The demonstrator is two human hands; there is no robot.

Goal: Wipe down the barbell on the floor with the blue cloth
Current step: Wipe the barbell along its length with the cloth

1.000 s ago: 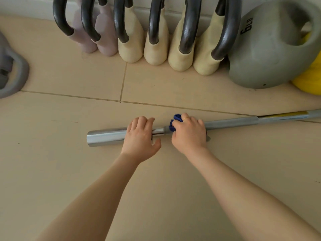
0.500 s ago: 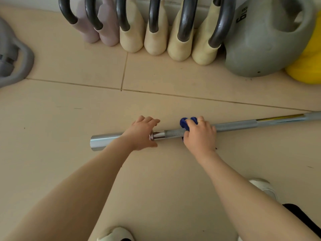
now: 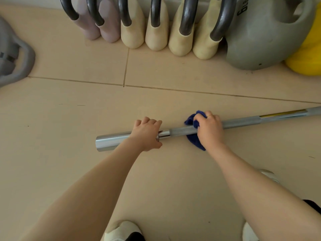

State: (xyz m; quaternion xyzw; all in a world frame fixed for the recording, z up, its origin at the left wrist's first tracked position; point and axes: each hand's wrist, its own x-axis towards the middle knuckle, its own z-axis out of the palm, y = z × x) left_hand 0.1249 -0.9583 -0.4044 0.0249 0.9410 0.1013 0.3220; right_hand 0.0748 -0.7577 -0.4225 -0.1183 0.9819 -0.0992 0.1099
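While the right hand point(image 3: 211, 129) is wrapped tight around the blue cloth point(image 3: 193, 134), squeezing it onto the barbell point(image 3: 184, 130), the job is to rub along the metal, not just pat it. The cloth sits right of the middle of the frame, with one part bunched up above the bar and one part poking out below it, so it seems to go most of the way round. That is good, because a cloth that hugs the bar can clean more than just the top.

The left hand point(image 3: 147, 133) is curled over the bar just left of the middle, where the fat shiny end meets the thinner part. It is closed on the bar and looks like it keeps the bar from rolling on the floor point(image 3: 69, 171). It should press down firmly while the other hand slides.

The barbell lies flat on the floor and runs from the middle left out past the right edge. Most of it, to the right of the cloth, likely needs wiping, so I think the task is at an early stage.

Kettlebells point(image 3: 156, 32) stand in a row along the top of the frame, well apart from the bar. Shoes point(image 3: 121, 230) show at the bottom.
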